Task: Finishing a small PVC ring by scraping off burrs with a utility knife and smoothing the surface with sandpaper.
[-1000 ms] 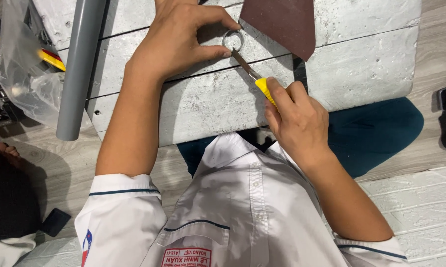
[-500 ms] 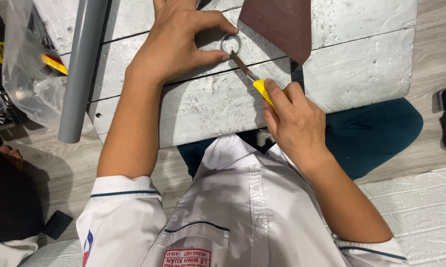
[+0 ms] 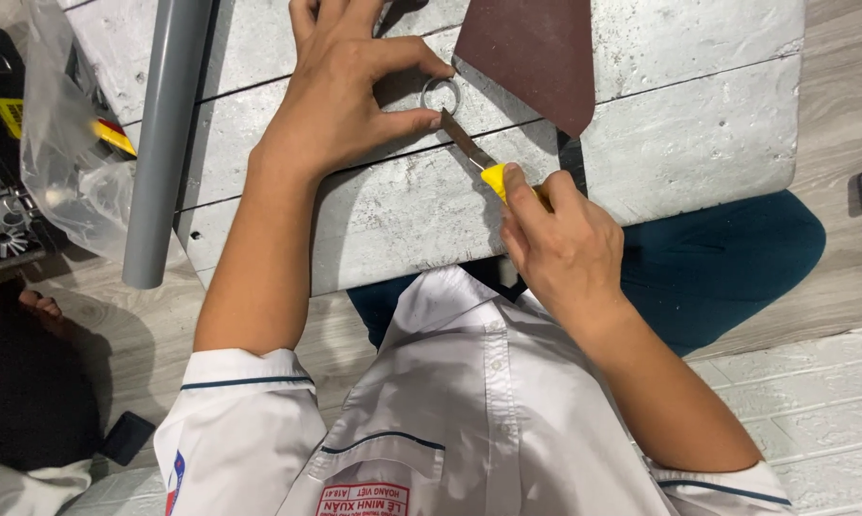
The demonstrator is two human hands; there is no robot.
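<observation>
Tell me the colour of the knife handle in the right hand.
Yellow; the knife handle shows in the head view.

A small ring sits on the board, top middle. The sandpaper sheet lies just right of it. A pipe lies at the left, with a plastic bag further left.

The person wears a white short-sleeved shirt that fills the lower middle of the frame, with a pointed open collar and a buttoned front placket running down its centre. Each sleeve ends in a cuff trimmed with a thin dark blue line, and the same dark piping crosses the top of a chest pocket at the bottom centre, where a red-and-white printed patch sits. Both forearms are bare below the sleeves, and dark teal trousers show at right of centre.
</observation>
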